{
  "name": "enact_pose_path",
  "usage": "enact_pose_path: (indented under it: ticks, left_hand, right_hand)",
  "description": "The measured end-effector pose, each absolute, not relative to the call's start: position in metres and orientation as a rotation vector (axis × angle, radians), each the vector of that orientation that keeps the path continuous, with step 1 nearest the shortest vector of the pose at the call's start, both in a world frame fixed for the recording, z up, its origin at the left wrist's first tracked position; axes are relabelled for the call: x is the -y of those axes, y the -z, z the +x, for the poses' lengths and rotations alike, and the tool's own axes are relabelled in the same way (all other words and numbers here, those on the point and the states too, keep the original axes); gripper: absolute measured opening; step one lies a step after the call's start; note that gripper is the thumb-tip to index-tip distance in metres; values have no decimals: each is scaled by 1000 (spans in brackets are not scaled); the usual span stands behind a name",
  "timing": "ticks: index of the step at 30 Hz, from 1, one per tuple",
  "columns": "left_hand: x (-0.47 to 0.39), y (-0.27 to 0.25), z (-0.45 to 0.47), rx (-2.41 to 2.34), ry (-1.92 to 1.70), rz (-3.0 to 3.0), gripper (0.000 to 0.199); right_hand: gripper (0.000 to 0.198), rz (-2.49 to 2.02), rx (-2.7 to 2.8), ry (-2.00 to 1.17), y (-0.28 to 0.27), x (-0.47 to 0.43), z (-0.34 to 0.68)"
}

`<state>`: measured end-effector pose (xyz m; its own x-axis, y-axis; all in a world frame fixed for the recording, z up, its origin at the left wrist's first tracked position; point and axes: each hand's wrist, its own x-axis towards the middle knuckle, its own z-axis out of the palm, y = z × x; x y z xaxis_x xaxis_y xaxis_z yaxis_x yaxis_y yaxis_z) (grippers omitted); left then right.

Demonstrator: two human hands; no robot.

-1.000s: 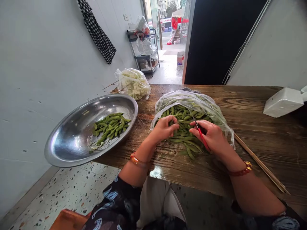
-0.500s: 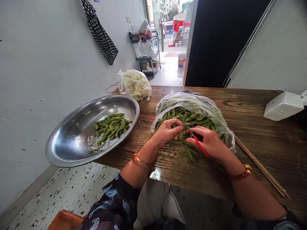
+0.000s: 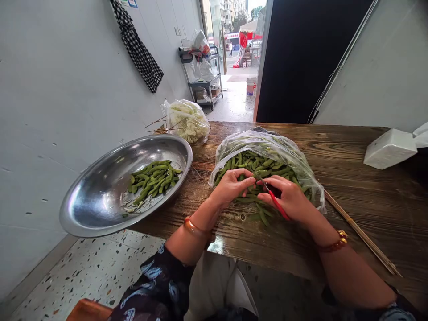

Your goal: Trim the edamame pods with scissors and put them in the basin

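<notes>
My left hand (image 3: 233, 183) pinches a green edamame pod (image 3: 257, 175) in front of the plastic bag's mouth. Red-handled scissors (image 3: 278, 204) are gripped in my right hand (image 3: 290, 195), their blades meeting the pod at my left fingertips. Behind both hands lies a clear plastic bag (image 3: 287, 143) full of edamame pods (image 3: 249, 161). A few loose pods (image 3: 263, 215) rest on the wood below my hands. To the left, a wide steel basin (image 3: 96, 198) holds a small heap of pods (image 3: 155, 178) and some trimmed bits.
The basin overhangs the left edge of the wooden table (image 3: 347, 156). A bag of cauliflower (image 3: 189, 120) sits at the back left. Thin bamboo sticks (image 3: 363, 234) lie on the right, with a white box (image 3: 389, 148) beyond them. A wheeled cart (image 3: 203, 82) stands near the doorway.
The view has shifted slightly. The scissor blades now sit closer to the tip of the pod between my hands; otherwise both hands keep nearly the same place.
</notes>
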<state>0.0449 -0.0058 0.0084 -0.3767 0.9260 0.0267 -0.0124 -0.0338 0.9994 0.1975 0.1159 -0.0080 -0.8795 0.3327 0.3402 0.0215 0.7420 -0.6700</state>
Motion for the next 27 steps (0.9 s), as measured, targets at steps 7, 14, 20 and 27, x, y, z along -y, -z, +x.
enact_pose_path:
  ticks: [7, 14, 20, 27]
  left_hand:
    - [5, -6, 49, -1492, -1468, 1055, 30]
    - [6, -9, 49, -1490, -1454, 1050, 29]
    - [7, -10, 46, -1513, -1417, 1066, 27]
    - [6, -7, 41, -1553, -1571, 943, 29]
  right_hand:
    - [37, -267, 2546, -919, 11, -114, 197]
    - [29, -278, 2526, -954, 9, -112, 196]
    - [24, -258, 2536, -958, 8, -113, 196]
    - [25, -364, 2497, -964, 8, -116, 196]
